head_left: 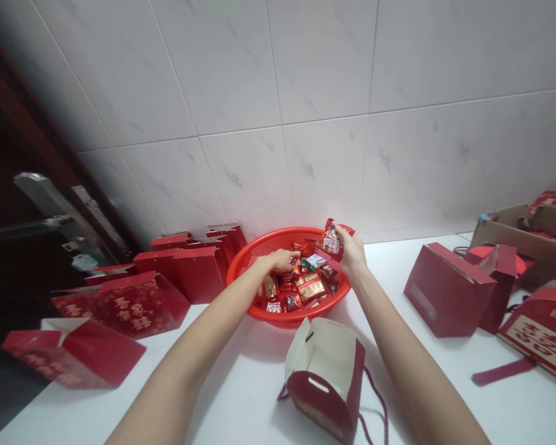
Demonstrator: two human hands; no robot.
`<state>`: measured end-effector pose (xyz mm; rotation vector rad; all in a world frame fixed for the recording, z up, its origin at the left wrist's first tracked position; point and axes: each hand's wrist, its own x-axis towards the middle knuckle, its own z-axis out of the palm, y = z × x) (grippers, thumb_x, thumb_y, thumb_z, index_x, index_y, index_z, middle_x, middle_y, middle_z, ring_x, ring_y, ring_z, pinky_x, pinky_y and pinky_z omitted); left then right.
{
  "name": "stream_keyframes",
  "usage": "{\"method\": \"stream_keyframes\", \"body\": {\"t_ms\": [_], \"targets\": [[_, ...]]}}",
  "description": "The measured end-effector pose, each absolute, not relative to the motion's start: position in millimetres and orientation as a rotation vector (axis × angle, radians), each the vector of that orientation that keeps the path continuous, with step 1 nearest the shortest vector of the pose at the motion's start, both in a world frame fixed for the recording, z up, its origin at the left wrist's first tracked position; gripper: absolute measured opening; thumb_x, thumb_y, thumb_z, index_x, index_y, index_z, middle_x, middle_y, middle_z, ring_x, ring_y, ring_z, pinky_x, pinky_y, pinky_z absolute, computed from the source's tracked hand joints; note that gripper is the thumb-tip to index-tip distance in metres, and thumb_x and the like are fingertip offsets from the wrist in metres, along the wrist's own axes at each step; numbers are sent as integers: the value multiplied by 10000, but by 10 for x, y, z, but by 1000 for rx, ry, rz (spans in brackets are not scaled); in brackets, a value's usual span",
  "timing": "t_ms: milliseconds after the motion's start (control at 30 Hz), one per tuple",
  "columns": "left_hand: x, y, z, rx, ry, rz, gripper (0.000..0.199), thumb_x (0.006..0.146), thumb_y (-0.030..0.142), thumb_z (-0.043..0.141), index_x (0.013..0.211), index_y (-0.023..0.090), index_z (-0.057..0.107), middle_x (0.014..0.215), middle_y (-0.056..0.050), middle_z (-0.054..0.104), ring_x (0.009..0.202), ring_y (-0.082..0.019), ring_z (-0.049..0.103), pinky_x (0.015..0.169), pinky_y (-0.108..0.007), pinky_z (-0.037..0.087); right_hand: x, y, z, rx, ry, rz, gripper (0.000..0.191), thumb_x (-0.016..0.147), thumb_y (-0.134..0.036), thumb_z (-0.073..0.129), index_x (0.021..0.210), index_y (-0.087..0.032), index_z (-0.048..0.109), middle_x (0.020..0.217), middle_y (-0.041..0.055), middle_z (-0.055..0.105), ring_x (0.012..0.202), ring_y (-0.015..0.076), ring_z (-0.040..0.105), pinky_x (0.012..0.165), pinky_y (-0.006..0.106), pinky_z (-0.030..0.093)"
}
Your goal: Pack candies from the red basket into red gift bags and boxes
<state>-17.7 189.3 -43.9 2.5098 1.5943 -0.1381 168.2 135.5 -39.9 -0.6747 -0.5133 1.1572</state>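
Observation:
A red plastic basket (287,320) full of wrapped sweets (311,287) stands against the wall. My left hand (282,261) reaches into it with fingers closed among the sweets; what they grip, if anything, is hidden. Over the basket's right rim, my right hand (352,252) is closed on a red candy packet (332,240) with white print. Between my forearms, in front of the basket, sits an open red gift box (324,377) with a pale inside and a dark red cord. No sweets show inside the part of this box that I can see.
Several red gift boxes (199,272) stand at the left, near a dark door with a metal handle (41,225). More red boxes (449,290) and a cardboard carton (500,232) are at the right. A red strip (503,372) lies on the white table (241,395).

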Motion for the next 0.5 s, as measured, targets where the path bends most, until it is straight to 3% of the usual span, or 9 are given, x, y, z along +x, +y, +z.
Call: {"method": "stream_keyframes", "body": {"t_ms": [100,167,267,333,433,500], "targets": [[-211,1909,-445,2388,1589,-142,303,637,264,747,937,276,784,945,-27,786,876,-233,713,738,-253,520,1681,1337,-379,-688,-479,1179,152,705,-200,794,718,-172,645,603,-21,685,559,139,664,529,235,570],[-225,1906,-441,2307,1591,-157,106,616,316,762,664,224,741,665,-16,727,674,-211,679,620,-248,498,1684,1332,-372,-693,-478,1182,145,702,-193,793,718,-172,650,602,-22,685,558,136,660,524,230,566],[-220,1895,-432,2275,1605,-178,234,592,321,775,468,195,621,459,-7,593,504,-188,593,516,-261,457,1693,1343,-382,-694,-484,1181,151,690,-201,801,738,-175,660,622,-20,697,578,144,668,540,242,576],[-204,1890,-418,2284,1626,-176,205,559,252,783,456,193,616,467,-9,599,522,-197,604,524,-266,461,1700,1359,-398,-696,-484,1185,150,688,-201,800,741,-175,661,624,-19,697,585,147,669,548,247,576],[-181,1896,-382,2333,1677,-122,70,563,141,730,597,201,715,642,-26,716,682,-225,683,617,-261,498,1706,1378,-422,-694,-513,1177,157,695,-215,800,733,-180,652,619,-23,690,585,148,670,567,252,578],[-169,1915,-354,2376,1730,-43,177,637,129,661,755,203,769,808,-56,770,807,-240,712,699,-268,518,1701,1381,-429,-690,-534,1173,162,703,-229,797,726,-186,643,616,-24,687,585,153,671,587,266,587]]}}
